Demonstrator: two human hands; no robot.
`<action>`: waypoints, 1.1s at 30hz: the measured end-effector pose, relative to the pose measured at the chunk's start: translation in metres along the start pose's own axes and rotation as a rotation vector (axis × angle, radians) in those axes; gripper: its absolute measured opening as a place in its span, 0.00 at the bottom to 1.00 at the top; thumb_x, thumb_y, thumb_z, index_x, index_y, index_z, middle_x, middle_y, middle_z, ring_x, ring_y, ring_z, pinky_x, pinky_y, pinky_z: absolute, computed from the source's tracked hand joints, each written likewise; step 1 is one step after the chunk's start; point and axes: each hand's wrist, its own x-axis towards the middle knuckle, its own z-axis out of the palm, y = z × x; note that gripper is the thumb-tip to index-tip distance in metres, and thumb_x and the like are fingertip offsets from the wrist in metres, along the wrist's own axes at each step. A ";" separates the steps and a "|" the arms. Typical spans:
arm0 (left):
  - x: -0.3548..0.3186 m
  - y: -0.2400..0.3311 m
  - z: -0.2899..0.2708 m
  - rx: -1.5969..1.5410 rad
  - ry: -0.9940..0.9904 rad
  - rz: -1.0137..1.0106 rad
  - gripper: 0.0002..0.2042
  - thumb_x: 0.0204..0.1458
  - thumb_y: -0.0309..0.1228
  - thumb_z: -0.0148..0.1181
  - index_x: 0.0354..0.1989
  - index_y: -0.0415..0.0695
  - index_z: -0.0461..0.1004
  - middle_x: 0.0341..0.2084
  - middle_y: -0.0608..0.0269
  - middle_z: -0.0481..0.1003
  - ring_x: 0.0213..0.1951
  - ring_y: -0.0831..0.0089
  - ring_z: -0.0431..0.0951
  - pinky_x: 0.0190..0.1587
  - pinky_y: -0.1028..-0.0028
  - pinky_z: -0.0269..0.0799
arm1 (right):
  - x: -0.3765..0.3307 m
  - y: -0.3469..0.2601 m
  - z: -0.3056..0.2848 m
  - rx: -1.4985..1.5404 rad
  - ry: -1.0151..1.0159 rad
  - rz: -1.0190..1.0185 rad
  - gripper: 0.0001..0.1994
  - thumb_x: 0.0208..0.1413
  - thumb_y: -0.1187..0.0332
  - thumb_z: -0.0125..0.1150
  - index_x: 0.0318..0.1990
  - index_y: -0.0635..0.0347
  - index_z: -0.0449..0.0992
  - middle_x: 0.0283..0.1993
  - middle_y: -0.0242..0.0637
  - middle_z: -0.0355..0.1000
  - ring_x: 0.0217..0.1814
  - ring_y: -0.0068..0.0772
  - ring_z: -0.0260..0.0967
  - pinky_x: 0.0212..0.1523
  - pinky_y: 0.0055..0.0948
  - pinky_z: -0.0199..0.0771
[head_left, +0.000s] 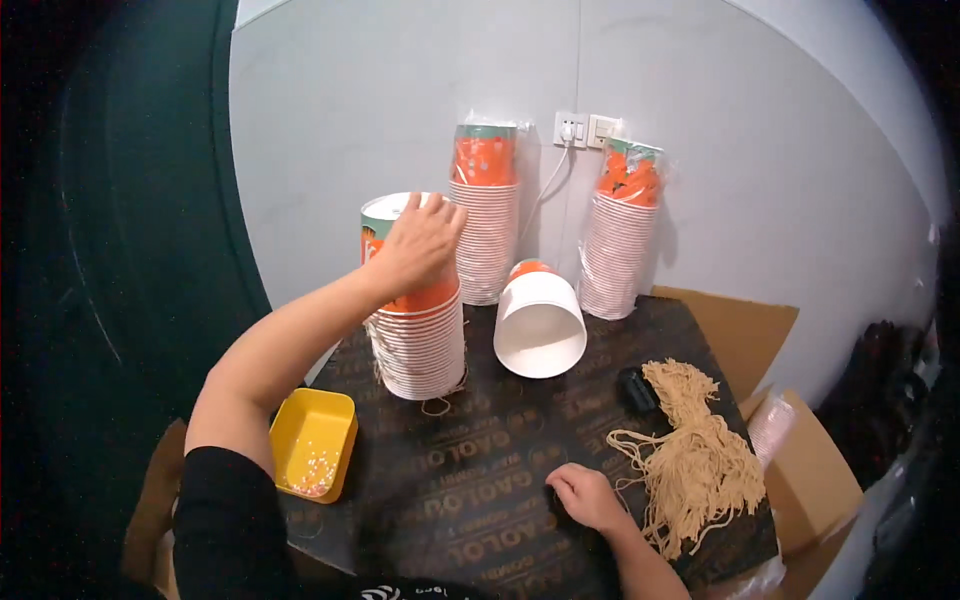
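Over the top of a tall upside-down stack of paper cups [420, 355] lies my left hand [425, 240], fingers bent across the upper edge and gripping the topmost cup. That cup is orange and green with a white base facing up. Thin strands hang down beside the stack's lower rims. My right hand [590, 497] rests low on the dark tabletop, its fingers curled together and no object showing in them. Close to its right is a bundle of tan string [705, 470], with loose strands reaching toward my wrist.
Left of the stack, a yellow tub [340, 425] holds small pale and pink bits. A white cup [541, 340] lies on its side, its mouth toward me. Two wrapped cup stacks [487, 230] [620, 245] stand by the wall. A black object [637, 390] sits near the string; cardboard [815, 480] is at right.
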 end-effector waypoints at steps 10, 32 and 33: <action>-0.027 -0.002 0.003 -0.087 0.116 -0.053 0.17 0.48 0.29 0.54 0.47 0.37 0.68 0.38 0.56 0.71 0.46 0.61 0.71 0.50 0.56 0.64 | 0.004 0.003 -0.004 -0.014 0.006 -0.027 0.07 0.56 0.69 0.55 0.35 0.61 0.77 0.36 0.44 0.75 0.39 0.49 0.73 0.39 0.38 0.73; -0.076 0.210 0.142 -1.200 0.041 -1.214 0.15 0.47 0.33 0.66 0.36 0.37 0.69 0.26 0.51 0.76 0.31 0.55 0.78 0.36 0.61 0.72 | 0.160 0.122 0.027 0.122 0.729 0.292 0.14 0.53 0.69 0.63 0.43 0.66 0.69 0.37 0.42 0.73 0.39 0.32 0.72 0.42 0.31 0.73; -0.076 0.214 0.143 -1.215 0.072 -1.236 0.14 0.47 0.33 0.66 0.35 0.37 0.69 0.25 0.52 0.76 0.30 0.56 0.78 0.35 0.61 0.72 | 0.166 0.120 0.029 0.143 0.784 0.284 0.12 0.54 0.69 0.63 0.41 0.65 0.69 0.31 0.38 0.73 0.33 0.29 0.71 0.36 0.29 0.73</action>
